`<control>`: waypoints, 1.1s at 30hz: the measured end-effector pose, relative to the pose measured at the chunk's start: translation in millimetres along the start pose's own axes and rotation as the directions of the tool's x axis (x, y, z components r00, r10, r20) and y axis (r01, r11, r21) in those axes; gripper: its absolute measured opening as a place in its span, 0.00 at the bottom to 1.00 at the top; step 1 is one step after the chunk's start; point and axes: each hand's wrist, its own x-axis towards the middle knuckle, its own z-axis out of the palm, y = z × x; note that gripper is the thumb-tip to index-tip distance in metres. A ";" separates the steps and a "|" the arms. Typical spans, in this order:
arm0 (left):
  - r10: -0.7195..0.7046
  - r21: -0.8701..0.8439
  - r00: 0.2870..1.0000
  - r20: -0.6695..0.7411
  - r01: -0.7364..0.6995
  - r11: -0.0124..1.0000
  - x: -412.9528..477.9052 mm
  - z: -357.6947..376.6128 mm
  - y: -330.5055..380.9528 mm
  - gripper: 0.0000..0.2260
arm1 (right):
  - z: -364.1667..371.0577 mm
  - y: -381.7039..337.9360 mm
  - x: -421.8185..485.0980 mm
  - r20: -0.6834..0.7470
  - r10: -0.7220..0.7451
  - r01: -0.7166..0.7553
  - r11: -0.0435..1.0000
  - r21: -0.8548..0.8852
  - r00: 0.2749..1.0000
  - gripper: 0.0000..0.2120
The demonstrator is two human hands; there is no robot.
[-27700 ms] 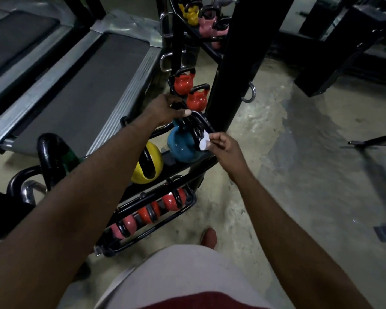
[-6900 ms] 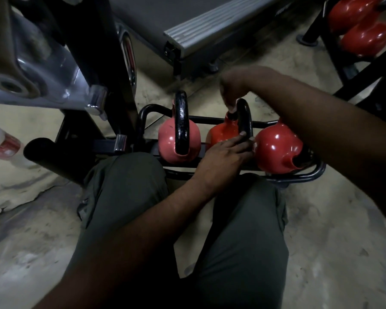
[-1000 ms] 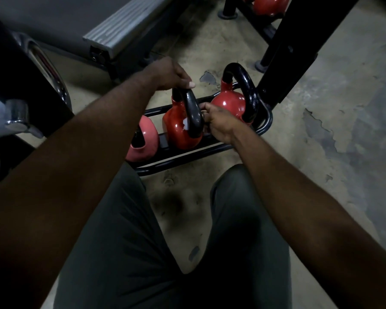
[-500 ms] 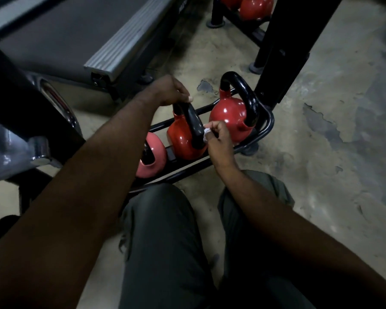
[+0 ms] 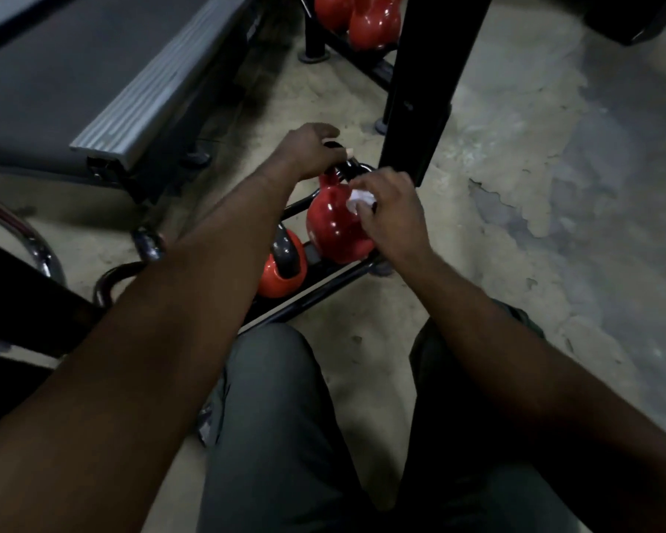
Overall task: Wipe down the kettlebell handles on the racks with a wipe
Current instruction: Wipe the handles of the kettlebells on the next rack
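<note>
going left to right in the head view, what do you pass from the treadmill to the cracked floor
treadmill → smaller kettlebell → larger red kettlebell → right hand holding the wipe → cracked concrete floor

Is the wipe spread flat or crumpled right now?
Crumpled: the wipe shows as a small white wad pinched in the right hand, by the red kettlebell handle's base.

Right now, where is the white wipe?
In the head view, near the middle: the wipe is pinched in the right hand, by the red kettlebell neck.
</note>
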 end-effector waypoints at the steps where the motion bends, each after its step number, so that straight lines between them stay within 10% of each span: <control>1: -0.022 -0.055 1.000 0.007 0.022 0.998 4.3 6.8 2.9 0.27 | 1.6 7.2 4.5 0.003 -0.030 0.030 0.997 -0.068 1.000 0.10; 9: -0.151 0.010 0.987 0.046 0.151 0.989 22.5 12.3 20.4 0.25 | 20.3 52.5 -16.8 0.236 -0.434 0.490 0.817 -0.304 0.869 0.11; 17: -0.242 0.061 0.965 0.098 0.237 0.970 25.7 14.7 31.0 0.26 | 15.1 76.7 -21.7 0.207 -0.578 0.613 0.761 -0.214 0.789 0.11; 26: -0.324 -0.022 0.944 0.065 0.326 0.945 17.8 22.2 40.2 0.24 | 14.9 100.3 -12.0 0.133 -0.598 0.602 0.798 0.006 0.791 0.15; 33: -0.362 -0.016 0.930 0.055 0.363 0.931 18.3 23.1 45.9 0.24 | 14.0 106.7 -24.3 0.155 -0.185 0.100 0.892 0.441 0.970 0.05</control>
